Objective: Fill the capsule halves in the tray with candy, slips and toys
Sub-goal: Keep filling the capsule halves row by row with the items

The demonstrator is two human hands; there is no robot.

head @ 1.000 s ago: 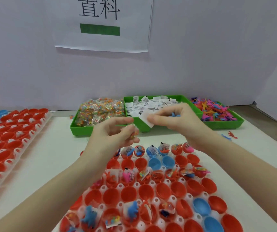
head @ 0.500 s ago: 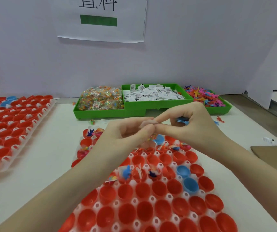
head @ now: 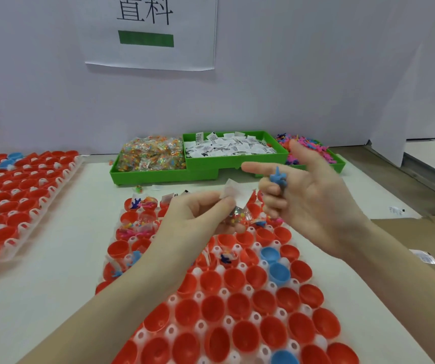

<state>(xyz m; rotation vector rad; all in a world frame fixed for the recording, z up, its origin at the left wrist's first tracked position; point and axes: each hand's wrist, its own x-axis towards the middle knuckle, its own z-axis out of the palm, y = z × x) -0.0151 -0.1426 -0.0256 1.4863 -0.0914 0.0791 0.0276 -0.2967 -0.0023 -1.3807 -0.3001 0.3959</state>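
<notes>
Left hand (head: pixel 198 219) pinching a paper slip (head: pixel 233 191) and a candy packet (head: pixel 237 216) over the middle rows of the near tray (head: pixel 237 306); right hand (head: pixel 313 203) just beside, thumb and index spread, lower fingers curled on a blue toy (head: pixel 278 177). Best dropped as one set into the nearest empty red half, held low to avoid bouncing into filled far rows. Green bins (head: pixel 206 174) far centre, second tray (head: pixel 22 195) left, stray slips right on the table; nothing blocking.
</notes>
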